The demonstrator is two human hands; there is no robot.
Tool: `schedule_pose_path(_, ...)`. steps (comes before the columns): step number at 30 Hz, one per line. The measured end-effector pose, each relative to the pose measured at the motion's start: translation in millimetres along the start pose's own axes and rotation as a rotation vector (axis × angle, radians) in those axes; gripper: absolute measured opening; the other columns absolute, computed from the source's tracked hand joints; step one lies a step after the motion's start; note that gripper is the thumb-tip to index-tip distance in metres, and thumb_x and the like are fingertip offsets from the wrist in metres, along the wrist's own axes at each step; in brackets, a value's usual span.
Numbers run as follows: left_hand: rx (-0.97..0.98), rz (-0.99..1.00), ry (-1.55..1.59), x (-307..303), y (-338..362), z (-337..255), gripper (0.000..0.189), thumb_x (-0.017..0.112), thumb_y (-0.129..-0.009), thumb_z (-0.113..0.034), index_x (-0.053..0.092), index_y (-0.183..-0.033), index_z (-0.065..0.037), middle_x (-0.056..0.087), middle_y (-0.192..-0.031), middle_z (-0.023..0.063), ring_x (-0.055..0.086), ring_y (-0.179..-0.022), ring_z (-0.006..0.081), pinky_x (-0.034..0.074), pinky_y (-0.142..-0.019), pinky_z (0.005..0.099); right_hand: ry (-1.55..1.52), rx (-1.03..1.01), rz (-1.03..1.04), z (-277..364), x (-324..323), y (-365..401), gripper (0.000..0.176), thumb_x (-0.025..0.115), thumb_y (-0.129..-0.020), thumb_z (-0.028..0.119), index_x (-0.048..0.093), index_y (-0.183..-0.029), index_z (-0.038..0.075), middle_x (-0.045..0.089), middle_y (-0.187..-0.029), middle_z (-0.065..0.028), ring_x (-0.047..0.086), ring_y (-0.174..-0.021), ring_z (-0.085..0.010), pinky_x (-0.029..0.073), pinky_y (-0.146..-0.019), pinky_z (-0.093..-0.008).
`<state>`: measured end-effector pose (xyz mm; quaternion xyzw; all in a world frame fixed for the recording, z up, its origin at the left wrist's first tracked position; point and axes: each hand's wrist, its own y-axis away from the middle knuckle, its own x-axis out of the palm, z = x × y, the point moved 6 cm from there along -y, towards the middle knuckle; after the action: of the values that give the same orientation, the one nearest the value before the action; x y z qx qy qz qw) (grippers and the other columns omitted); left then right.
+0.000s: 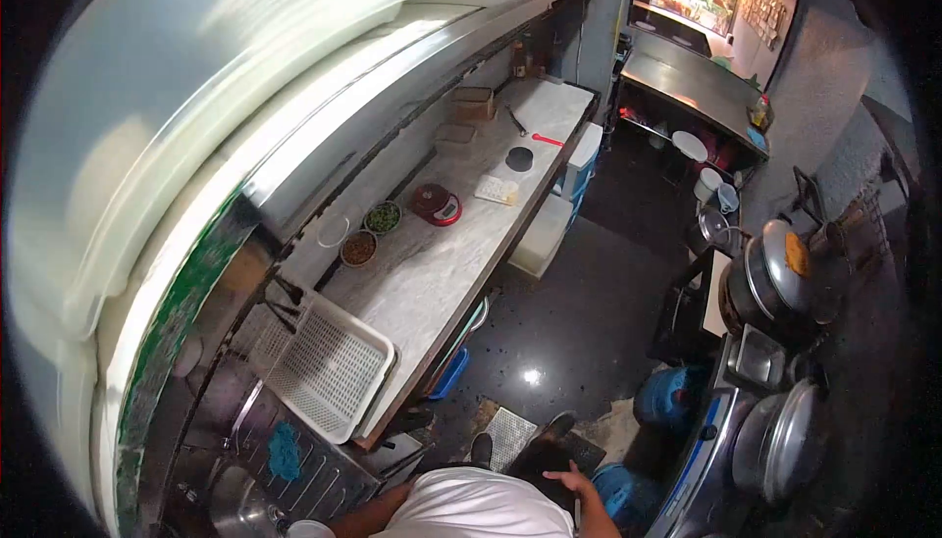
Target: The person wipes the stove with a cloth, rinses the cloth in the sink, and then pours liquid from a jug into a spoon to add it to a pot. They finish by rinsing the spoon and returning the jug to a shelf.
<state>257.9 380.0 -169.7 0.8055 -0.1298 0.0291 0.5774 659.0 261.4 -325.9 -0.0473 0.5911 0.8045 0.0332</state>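
At the bottom edge, my left forearm (pixel 378 512) reaches left over the sink side. Its hand is mostly cut off by the frame, next to a white round container (pixel 310 530); whether the fingers grip it does not show. My right hand (pixel 572 482) is low beside my body in the white shirt (pixel 481 504). Its thumb and a finger stand apart, with no held thing visible. Left of my body are a metal sink (pixel 240 499) and a teal mesh scrubber (pixel 284 452) on the ridged drainboard.
A white perforated basket (pixel 329 366) sits on the marble counter (pixel 422 288), beyond it two bowls of chopped food (pixel 371 232) and a red kitchen scale (pixel 436 204). Large pots (pixel 775 440) stand on the right-hand stove, blue gas cylinders (pixel 672 396) below. Dark wet floor (pixel 579 312) lies between.
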Motion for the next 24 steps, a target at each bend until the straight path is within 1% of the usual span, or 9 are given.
schedule_pose_path(6,-0.078,-0.041,0.108,106,1,-115,0.081,0.056,-0.102,-0.059,0.036,-0.158,-0.005,0.045,-0.159,0.0120,0.044,-0.144,0.0262,0.031,-0.120,0.0395,0.417,-0.217,-0.035,89,-92,-118,0.113,0.086,-0.066,0.048,0.039,-0.158,0.003,0.034,-0.164,-0.0244,0.048,-0.141,-0.0375,0.043,-0.115,-0.0424)
schedule_pose_path(10,-0.106,-0.105,0.231,200,27,-194,0.084,0.056,-0.102,-0.059,0.032,-0.161,-0.004,0.041,-0.162,0.0124,0.041,-0.147,0.0265,0.028,-0.123,0.0396,0.723,-0.264,-0.113,195,-194,-147,0.100,0.083,-0.067,0.060,0.057,-0.142,-0.001,0.057,-0.141,-0.0234,0.057,-0.128,-0.0406,0.044,-0.112,-0.0427)
schedule_pose_path(14,-0.101,-0.161,0.309,272,11,-253,0.087,0.056,-0.102,-0.060,0.029,-0.163,-0.004,0.038,-0.165,0.0128,0.038,-0.150,0.0267,0.027,-0.124,0.0397,0.590,-0.449,0.221,223,-280,-187,0.096,0.083,-0.072,0.063,0.060,-0.137,-0.004,0.060,-0.128,-0.0218,0.056,-0.126,-0.0341,0.044,-0.111,-0.0421)
schedule_pose_path(15,-0.076,-0.107,0.374,272,-23,-250,0.085,0.053,-0.100,-0.066,0.038,-0.157,-0.005,0.050,-0.154,0.0134,0.050,-0.138,0.0279,0.038,-0.115,0.0432,0.530,-0.257,0.092,239,-297,-182,0.087,0.083,-0.076,0.059,0.064,-0.131,-0.005,0.062,-0.129,-0.0210,0.059,-0.121,-0.0313,0.047,-0.105,-0.0400)
schedule_pose_path(16,-0.056,-0.060,0.441,278,-43,-252,0.086,0.050,-0.098,-0.071,0.047,-0.152,-0.005,0.062,-0.143,0.0140,0.061,-0.127,0.0291,0.049,-0.107,0.0467,0.786,-0.495,-0.035,262,-305,-184,0.083,0.080,-0.080,0.059,0.064,-0.134,-0.001,0.067,-0.129,-0.0188,0.064,-0.112,-0.0270,0.050,-0.098,-0.0393)
schedule_pose_path(18,-0.085,-0.107,0.374,296,-38,-298,0.086,0.050,-0.099,-0.070,0.041,-0.155,-0.006,0.058,-0.148,0.0124,0.058,-0.131,0.0287,0.047,-0.109,0.0469,0.852,-0.451,0.440,297,-314,-155,0.081,0.076,-0.084,0.058,0.060,-0.143,0.005,0.066,-0.136,-0.0171,0.064,-0.117,-0.0262,0.049,-0.102,-0.0362)
schedule_pose_path(19,-0.113,-0.141,0.286,303,-34,-310,0.087,0.049,-0.100,-0.069,0.035,-0.159,-0.007,0.054,-0.153,0.0108,0.055,-0.135,0.0282,0.045,-0.112,0.0470,0.892,-0.261,0.351,273,-324,-222,0.064,0.066,-0.093,0.053,0.063,-0.140,0.010,0.067,-0.136,-0.0162,0.065,-0.122,-0.0305,0.047,-0.108,-0.0354)
schedule_pose_path(23,0.239,0.030,0.144,303,-55,-384,0.070,0.050,-0.106,-0.054,0.035,-0.160,-0.011,0.043,-0.162,0.0071,0.042,-0.147,0.0234,0.037,-0.116,0.0461,1.093,-0.584,0.521,302,-345,-255,0.049,0.049,-0.104,0.039,0.065,-0.140,0.011,0.061,-0.144,-0.0161,0.057,-0.134,-0.0340,0.041,-0.117,-0.0379)
schedule_pose_path(24,0.415,0.050,0.130,304,-52,-417,0.067,0.051,-0.107,-0.052,0.038,-0.158,-0.010,0.046,-0.159,0.0077,0.046,-0.144,0.0234,0.039,-0.114,0.0453,1.477,-0.634,0.552,313,-341,-249,0.049,0.050,-0.104,0.039,0.063,-0.141,0.010,0.060,-0.146,-0.0150,0.056,-0.135,-0.0320,0.039,-0.118,-0.0380)
